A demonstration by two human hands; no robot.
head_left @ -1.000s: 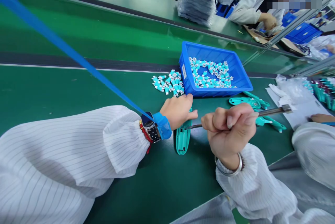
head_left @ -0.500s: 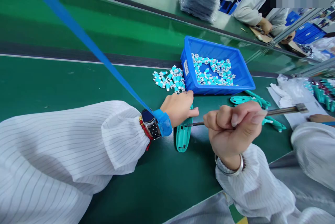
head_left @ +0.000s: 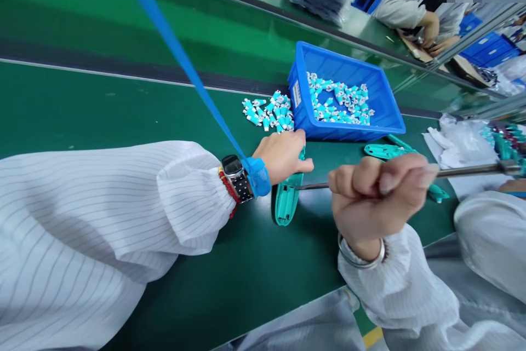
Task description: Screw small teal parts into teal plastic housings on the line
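Note:
My left hand [head_left: 283,156] is closed on the upper part of a teal plastic shell half [head_left: 286,204], pressing it to the green bench. The shell lies open side up, with small dark parts inside; its far end is mostly hidden under my fingers. My right hand [head_left: 380,197] grips a slim metal rod tool [head_left: 472,171], held nearly level. Its thin tip meets the right side of the shell, and its thick end sticks out to the right. A blue strap with a wristband [head_left: 258,177] is around my left wrist, beside a watch [head_left: 235,170].
Beyond my hands stands a blue bin [head_left: 349,131] of small teal-and-white parts, with a loose pile [head_left: 269,113] at its left. More teal shells [head_left: 384,151] lie behind my right hand. Plastic bags [head_left: 462,134] are further right. A co-worker's arms [head_left: 429,28] show across the bench.
My right hand has moved right with the rod, drawing its tip from over the shell's middle towards its right edge. My left hand keeps its hold. The view has shifted slightly.

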